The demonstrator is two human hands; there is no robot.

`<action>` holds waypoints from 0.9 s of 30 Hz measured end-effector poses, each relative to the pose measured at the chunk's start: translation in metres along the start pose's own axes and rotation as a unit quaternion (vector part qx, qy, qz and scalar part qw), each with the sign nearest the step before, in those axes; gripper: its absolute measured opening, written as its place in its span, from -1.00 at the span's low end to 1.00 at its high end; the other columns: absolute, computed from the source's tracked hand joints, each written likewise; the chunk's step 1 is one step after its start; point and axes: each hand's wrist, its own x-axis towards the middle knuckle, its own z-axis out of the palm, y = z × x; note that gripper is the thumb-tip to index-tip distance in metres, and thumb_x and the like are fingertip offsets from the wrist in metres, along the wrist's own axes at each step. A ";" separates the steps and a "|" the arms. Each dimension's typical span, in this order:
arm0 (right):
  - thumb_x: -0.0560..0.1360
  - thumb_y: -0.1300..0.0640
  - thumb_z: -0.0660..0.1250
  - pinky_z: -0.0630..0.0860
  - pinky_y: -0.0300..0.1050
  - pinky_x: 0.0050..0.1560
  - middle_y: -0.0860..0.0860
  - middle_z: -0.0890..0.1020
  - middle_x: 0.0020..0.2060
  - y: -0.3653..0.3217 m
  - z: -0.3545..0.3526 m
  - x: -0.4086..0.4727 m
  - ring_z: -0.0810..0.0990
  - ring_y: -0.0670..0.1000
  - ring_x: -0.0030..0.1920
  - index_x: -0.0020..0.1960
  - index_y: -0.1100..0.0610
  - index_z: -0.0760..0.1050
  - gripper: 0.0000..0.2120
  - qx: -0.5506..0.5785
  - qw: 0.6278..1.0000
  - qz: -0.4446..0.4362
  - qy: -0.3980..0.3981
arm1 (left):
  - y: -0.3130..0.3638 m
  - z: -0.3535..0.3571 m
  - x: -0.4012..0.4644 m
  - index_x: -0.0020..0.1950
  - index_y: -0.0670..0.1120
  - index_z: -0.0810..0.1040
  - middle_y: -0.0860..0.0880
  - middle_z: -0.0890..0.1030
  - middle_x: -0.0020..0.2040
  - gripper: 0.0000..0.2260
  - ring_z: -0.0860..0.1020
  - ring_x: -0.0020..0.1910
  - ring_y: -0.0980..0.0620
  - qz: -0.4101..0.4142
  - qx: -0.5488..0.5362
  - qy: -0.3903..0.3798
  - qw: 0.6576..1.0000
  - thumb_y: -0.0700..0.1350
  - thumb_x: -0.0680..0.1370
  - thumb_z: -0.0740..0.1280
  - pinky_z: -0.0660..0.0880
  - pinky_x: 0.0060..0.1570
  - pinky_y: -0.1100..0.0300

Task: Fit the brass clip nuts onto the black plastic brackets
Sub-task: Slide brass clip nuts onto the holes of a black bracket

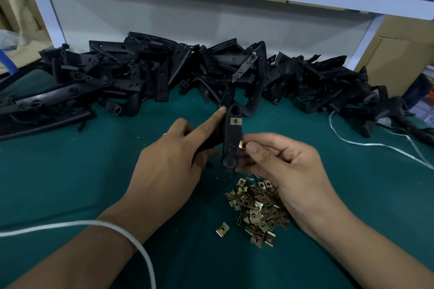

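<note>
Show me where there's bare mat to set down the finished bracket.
Bare green mat lies left of the left hand, below the bracket pile. More lies right of the right hand, bordered by the white strap. Crowded: the clip nut heap below the held bracket.

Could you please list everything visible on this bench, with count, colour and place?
bracket: one, black, held upright at centre, one brass clip nut already fitted near its top
clip nut: one, brass, at bracket's right edge
clip nut pile: many, brass, on mat, near centre
bracket heap: many, black, along back
mat: one, green, covers bench
cord: one, white, across left forearm
left hand: grips bracket
right hand: pinches clip nut
</note>
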 end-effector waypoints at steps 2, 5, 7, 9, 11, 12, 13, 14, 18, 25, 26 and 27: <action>0.56 0.30 0.39 0.70 -0.02 0.00 0.30 0.74 -0.02 -0.001 0.002 -0.001 0.77 0.24 -0.03 0.18 0.35 0.66 -0.78 0.006 1.000 0.001 -0.005 | 0.000 0.000 0.000 0.60 0.42 0.00 0.10 0.34 -0.07 -0.36 0.43 -0.28 0.03 0.000 -0.001 0.000 1.000 0.13 0.59 0.22 0.51 -0.40 0.04; 0.54 0.31 0.42 0.71 -0.04 -0.03 0.28 0.75 -0.06 -0.004 0.003 -0.001 0.77 0.22 -0.08 0.14 0.36 0.67 -0.79 -0.002 1.000 -0.001 -0.004 | 0.000 0.000 -0.001 0.61 0.41 0.02 0.09 0.35 -0.07 -0.36 0.42 -0.29 0.03 0.005 0.001 0.001 1.000 0.13 0.59 0.22 0.49 -0.41 0.05; 0.53 0.31 0.43 0.71 -0.07 -0.05 0.25 0.76 -0.07 -0.006 0.003 -0.001 0.78 0.21 -0.11 0.14 0.34 0.67 -0.79 -0.021 1.000 -0.005 -0.003 | 0.000 0.000 -0.001 0.61 0.40 0.02 0.08 0.34 -0.08 -0.36 0.42 -0.29 0.01 0.007 0.006 0.000 1.000 0.12 0.60 0.22 0.48 -0.41 0.05; 0.51 0.29 0.45 0.69 -0.13 -0.10 0.21 0.76 -0.11 -0.007 0.003 -0.001 0.77 0.18 -0.16 0.13 0.31 0.65 -0.80 -0.039 0.999 -0.013 0.002 | 0.000 0.000 -0.001 0.61 0.40 0.03 0.08 0.35 -0.07 -0.37 0.42 -0.28 0.01 0.013 0.013 0.000 1.000 0.13 0.59 0.21 0.47 -0.42 0.07; 0.49 0.28 0.47 0.67 -0.18 -0.14 0.19 0.76 -0.16 -0.009 0.002 -0.002 0.76 0.15 -0.21 0.11 0.28 0.62 -0.80 -0.045 0.999 -0.016 0.003 | 0.001 0.000 -0.001 0.61 0.39 0.06 0.08 0.37 -0.06 -0.38 0.43 -0.26 0.01 0.023 0.014 0.001 1.000 0.13 0.59 0.21 0.46 -0.42 0.07; 0.49 0.26 0.48 0.67 -0.18 -0.15 0.19 0.76 -0.17 -0.009 0.002 -0.002 0.76 0.14 -0.21 0.10 0.26 0.62 -0.80 -0.052 0.999 -0.016 -0.001 | 0.000 -0.001 -0.002 0.61 0.38 0.10 0.09 0.38 -0.05 -0.39 0.44 -0.25 0.01 0.026 0.011 0.003 1.000 0.11 0.59 0.23 0.47 -0.41 0.07; 0.48 0.25 0.48 0.67 -0.16 -0.14 0.19 0.75 -0.17 -0.008 0.001 -0.003 0.76 0.15 -0.21 0.09 0.24 0.62 -0.80 -0.058 0.998 -0.015 -0.005 | 0.000 -0.002 -0.002 0.60 0.38 0.15 0.09 0.39 -0.05 -0.39 0.45 -0.24 0.01 0.029 0.007 0.005 1.000 0.10 0.58 0.26 0.49 -0.39 0.05; 0.47 0.24 0.49 0.68 -0.15 -0.13 0.20 0.75 -0.18 -0.008 0.001 -0.004 0.76 0.15 -0.21 0.08 0.24 0.62 -0.80 -0.059 0.998 -0.012 -0.008 | 0.000 -0.003 -0.003 0.59 0.37 0.18 0.10 0.40 -0.05 -0.40 0.47 -0.23 0.00 0.032 0.007 0.007 0.999 0.08 0.58 0.28 0.52 -0.38 0.03; 0.44 0.22 0.51 0.67 -0.16 -0.16 0.21 0.76 -0.20 -0.006 0.003 -0.006 0.77 0.16 -0.22 0.04 0.25 0.62 -0.79 -0.057 0.998 -0.002 -0.013 | 0.001 -0.008 -0.006 0.59 0.33 0.23 0.08 0.45 -0.04 -0.40 0.51 -0.19 -0.03 0.051 0.031 0.008 0.998 0.02 0.58 0.31 0.54 -0.35 -0.01; 0.39 0.23 0.55 0.70 -0.11 -0.19 0.29 0.73 -0.25 -0.004 0.006 -0.009 0.75 0.12 -0.24 -0.07 0.22 0.63 -0.84 -0.035 0.999 -0.003 0.015 | 0.009 -0.011 -0.007 0.61 0.23 0.27 -0.01 0.47 -0.07 -0.23 0.50 -0.21 -0.09 0.071 0.136 0.030 0.988 -0.20 0.51 0.50 0.49 -0.42 0.04; 0.39 0.25 0.55 0.69 -0.12 -0.20 0.28 0.73 -0.25 -0.003 0.007 -0.008 0.76 0.11 -0.24 -0.05 0.24 0.61 -0.82 -0.023 1.000 0.000 0.018 | 0.010 -0.010 -0.007 0.61 0.23 0.27 -0.01 0.47 -0.08 -0.21 0.49 -0.22 -0.09 0.071 0.142 0.031 0.987 -0.21 0.49 0.51 0.49 -0.42 0.04; 0.40 0.25 0.54 0.69 -0.11 -0.19 0.27 0.74 -0.23 -0.003 0.007 -0.008 0.77 0.12 -0.23 0.00 0.26 0.58 -0.77 -0.012 1.000 0.006 0.016 | 0.010 -0.009 -0.007 0.61 0.22 0.27 -0.01 0.46 -0.08 -0.20 0.49 -0.22 -0.09 0.069 0.141 0.031 0.987 -0.20 0.49 0.52 0.49 -0.43 0.04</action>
